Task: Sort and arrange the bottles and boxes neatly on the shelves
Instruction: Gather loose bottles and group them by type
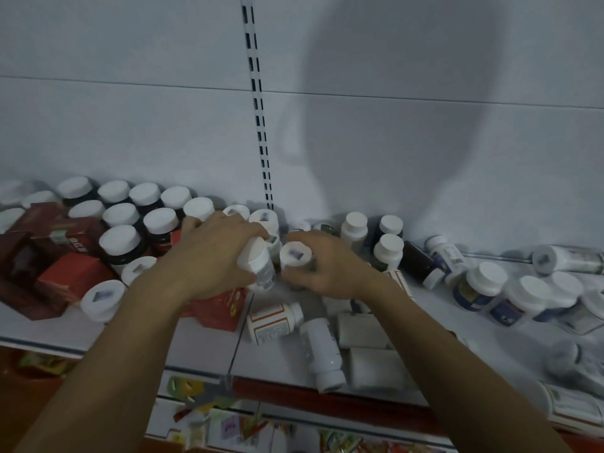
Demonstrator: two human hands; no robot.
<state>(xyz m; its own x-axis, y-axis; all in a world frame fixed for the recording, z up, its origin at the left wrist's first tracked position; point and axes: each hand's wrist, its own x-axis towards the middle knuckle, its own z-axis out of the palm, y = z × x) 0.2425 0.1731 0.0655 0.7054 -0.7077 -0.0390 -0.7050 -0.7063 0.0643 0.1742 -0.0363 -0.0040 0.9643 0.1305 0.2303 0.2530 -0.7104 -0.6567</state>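
A dim white back panel [130,93] with a slotted upright [258,109] carries a large shadow [392,109].

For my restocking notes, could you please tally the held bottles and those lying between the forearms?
Held: 2, tilted bottle in left hand, sticker-capped bottle in right hand
Lying: 2, orange-labelled bottle, long white bottle
Total: 4

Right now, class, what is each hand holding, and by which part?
The left hand grips a tilted white-capped bottle around its cap end. The right hand holds a second white-capped bottle by its body, just below the cap.
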